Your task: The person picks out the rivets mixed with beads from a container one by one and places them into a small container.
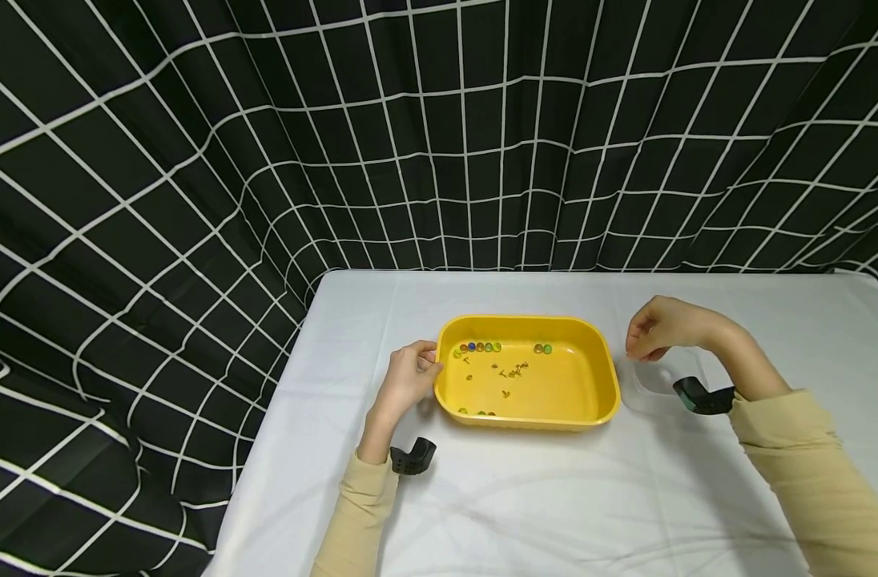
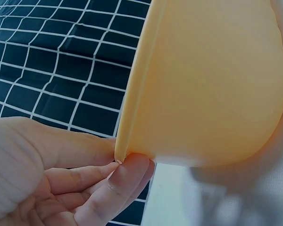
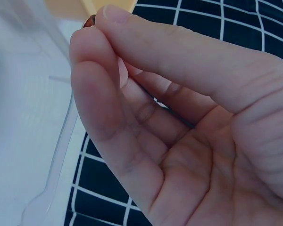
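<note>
A yellow tray (image 1: pixel 569 409) lies on the white table. My left hand (image 1: pixel 406 377) pinches its left rim; the left wrist view shows thumb and fingers on either side of the tray edge (image 2: pixel 132 94). Inside, marbles (image 1: pixel 480 347) line the far side, a few more lie at the near side, and several small gold-coloured pins (image 1: pixel 514 372) are scattered between. To the right of the tray, my right hand (image 1: pixel 670 324) is over a clear plastic container (image 1: pixel 658 377). Between thumb and forefinger it pinches a reddish-brown glass marble (image 3: pixel 89 21), mostly hidden by the fingertips.
A white cloth (image 1: pixel 518 497) covers the table. Behind and to the left hangs a black curtain (image 1: pixel 439 144) with a white grid. Each wrist wears a black camera mount, such as the left one (image 1: pixel 413 457), close above the tabletop.
</note>
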A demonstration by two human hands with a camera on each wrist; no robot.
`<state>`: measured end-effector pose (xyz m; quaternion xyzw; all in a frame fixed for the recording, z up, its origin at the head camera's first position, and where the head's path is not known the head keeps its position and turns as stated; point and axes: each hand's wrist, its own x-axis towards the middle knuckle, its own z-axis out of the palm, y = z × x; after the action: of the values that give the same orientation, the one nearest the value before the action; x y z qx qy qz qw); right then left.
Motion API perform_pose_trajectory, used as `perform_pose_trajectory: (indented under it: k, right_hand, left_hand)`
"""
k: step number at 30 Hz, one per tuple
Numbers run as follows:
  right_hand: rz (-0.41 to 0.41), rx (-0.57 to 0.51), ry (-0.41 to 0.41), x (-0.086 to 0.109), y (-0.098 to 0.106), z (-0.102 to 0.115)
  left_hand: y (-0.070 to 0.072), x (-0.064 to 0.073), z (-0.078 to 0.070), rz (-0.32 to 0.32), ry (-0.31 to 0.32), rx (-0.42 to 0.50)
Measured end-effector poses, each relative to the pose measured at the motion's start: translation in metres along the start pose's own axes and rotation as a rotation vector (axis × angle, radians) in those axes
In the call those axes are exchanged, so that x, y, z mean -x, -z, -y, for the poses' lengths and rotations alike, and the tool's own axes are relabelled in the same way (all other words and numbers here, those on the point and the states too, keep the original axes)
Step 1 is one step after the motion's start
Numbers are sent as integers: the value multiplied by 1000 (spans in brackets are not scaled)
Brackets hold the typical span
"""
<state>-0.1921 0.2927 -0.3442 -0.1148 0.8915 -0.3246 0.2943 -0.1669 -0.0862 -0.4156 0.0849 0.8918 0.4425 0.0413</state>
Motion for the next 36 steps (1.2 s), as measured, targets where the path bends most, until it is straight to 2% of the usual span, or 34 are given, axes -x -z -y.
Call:
perform_pose_trajectory:
  k: [22, 36]
  right_hand:
    - [15, -40, 15, 12, 1, -17]
    - [16, -48, -16, 15, 1, -21]
  left_hand:
    - [1, 0, 1, -1, -10, 6]
    - [0, 0, 0, -2, -2, 9]
